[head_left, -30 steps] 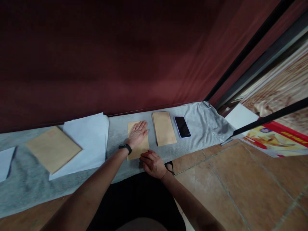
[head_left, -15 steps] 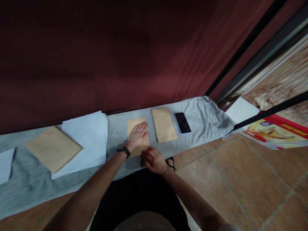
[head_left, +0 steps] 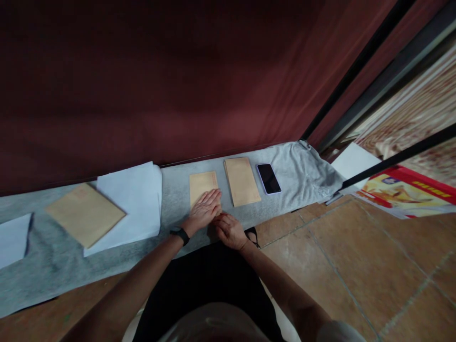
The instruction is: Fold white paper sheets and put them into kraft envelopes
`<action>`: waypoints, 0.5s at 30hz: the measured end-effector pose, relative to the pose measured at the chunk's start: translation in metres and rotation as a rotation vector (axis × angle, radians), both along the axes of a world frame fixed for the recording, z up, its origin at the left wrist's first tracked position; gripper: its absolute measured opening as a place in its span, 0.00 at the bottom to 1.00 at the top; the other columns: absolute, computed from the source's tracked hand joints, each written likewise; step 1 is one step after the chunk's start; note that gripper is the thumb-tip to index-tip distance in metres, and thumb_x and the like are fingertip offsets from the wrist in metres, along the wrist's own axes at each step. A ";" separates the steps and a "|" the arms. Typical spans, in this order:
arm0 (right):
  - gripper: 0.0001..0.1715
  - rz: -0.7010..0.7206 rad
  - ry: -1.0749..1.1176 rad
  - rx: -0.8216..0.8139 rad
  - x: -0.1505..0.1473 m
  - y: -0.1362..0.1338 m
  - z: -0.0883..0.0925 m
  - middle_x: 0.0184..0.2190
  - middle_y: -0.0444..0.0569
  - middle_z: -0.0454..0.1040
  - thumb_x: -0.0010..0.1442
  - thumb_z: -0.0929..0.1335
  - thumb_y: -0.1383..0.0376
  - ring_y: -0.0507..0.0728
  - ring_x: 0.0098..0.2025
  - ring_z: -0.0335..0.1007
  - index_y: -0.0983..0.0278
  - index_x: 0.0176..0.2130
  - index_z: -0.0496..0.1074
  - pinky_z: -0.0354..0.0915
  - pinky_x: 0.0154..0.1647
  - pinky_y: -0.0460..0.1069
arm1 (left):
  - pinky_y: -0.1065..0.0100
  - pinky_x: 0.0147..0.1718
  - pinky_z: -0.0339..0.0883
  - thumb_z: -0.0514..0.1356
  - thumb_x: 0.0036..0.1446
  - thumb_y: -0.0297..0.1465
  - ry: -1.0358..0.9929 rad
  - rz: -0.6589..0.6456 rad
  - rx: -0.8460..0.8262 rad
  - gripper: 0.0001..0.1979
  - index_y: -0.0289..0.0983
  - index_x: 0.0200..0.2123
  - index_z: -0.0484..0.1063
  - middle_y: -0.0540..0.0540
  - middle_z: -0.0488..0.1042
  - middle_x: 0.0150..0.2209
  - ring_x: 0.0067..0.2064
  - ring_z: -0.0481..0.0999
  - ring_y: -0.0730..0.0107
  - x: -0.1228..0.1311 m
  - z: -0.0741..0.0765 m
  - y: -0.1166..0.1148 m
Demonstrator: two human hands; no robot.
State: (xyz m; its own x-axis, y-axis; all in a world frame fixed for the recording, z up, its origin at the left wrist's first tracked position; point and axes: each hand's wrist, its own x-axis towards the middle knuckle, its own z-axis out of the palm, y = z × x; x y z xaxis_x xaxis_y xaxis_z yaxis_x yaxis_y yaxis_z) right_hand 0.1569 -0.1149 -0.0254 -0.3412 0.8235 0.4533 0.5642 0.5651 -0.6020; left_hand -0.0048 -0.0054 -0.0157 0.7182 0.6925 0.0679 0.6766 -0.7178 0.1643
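A brown paper envelope [head_left: 203,182] lies on the grey cloth in front of me, its near part covered by my hands. My left hand [head_left: 204,208], with a dark band at the wrist, rests flat on it, fingers stretched out together. Close against those fingertips is my right hand [head_left: 231,231], its fingers bent and closed at the envelope's near right edge. Their tips are partly hidden. Just right of the envelope lies a small stack of similar brown envelopes [head_left: 242,182], and beyond it a phone [head_left: 269,179] with a dark screen.
Left on the grey cloth [head_left: 174,190] are white paper sheets [head_left: 138,204], with more brown envelopes [head_left: 85,213] overlapping them, and another white sheet [head_left: 14,240]. A dark red panel [head_left: 199,95] rises behind. A colourful printed board [head_left: 409,192] stands at the right beside a black bar [head_left: 392,164].
My left hand has slid toward me along the envelope, uncovering its far end. My right hand has moved slightly away from me, and the two hands now meet. The view has shifted a little.
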 end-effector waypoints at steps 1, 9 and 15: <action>0.14 -0.008 0.006 -0.005 0.000 0.000 0.001 0.46 0.54 0.76 0.68 0.61 0.66 0.59 0.53 0.70 0.63 0.47 0.74 0.65 0.63 0.57 | 0.54 0.72 0.42 0.42 0.71 0.37 0.002 -0.005 -0.004 0.29 0.35 0.71 0.52 0.42 0.54 0.72 0.74 0.49 0.65 -0.001 0.001 -0.004; 0.19 -0.137 0.106 -0.112 -0.004 0.000 0.004 0.40 0.52 0.73 0.73 0.55 0.63 0.58 0.46 0.70 0.61 0.42 0.73 0.70 0.51 0.52 | 0.54 0.71 0.43 0.41 0.71 0.34 0.014 -0.056 -0.033 0.28 0.36 0.71 0.54 0.42 0.56 0.71 0.73 0.50 0.64 -0.011 0.008 -0.035; 0.21 -0.205 0.144 -0.124 -0.005 0.000 0.003 0.34 0.49 0.71 0.73 0.55 0.62 0.57 0.41 0.69 0.60 0.37 0.72 0.70 0.46 0.51 | 0.55 0.71 0.42 0.46 0.70 0.34 0.033 -0.082 -0.044 0.29 0.35 0.71 0.52 0.41 0.55 0.72 0.74 0.49 0.64 -0.019 0.011 -0.057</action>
